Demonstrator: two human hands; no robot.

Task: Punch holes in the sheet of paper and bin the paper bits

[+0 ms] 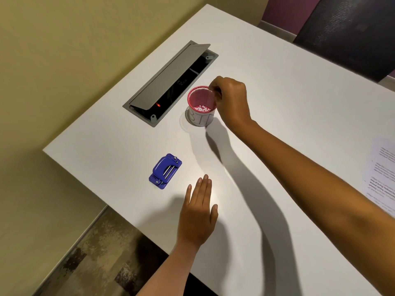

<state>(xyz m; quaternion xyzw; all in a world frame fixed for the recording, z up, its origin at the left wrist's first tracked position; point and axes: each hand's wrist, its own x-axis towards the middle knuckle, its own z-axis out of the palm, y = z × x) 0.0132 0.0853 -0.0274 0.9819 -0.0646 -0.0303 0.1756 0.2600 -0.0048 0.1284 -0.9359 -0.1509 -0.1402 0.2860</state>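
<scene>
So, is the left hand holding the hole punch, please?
No, the left hand is flat and open, apart from the hole punch.

Warm, fairly bright indoor light falls from above and to the right, so the right forearm [310,167] throws a long, soft-edged shadow leftward across the white desk [288,86], and the left hand [197,218] a fainter one. A mild sheen whitens the desk just beyond that hand's fingers [203,186]. The wide lens bows the desk's edges, and the print on the sheet of paper [382,174] at the right border is smeared and unreadable.
</scene>
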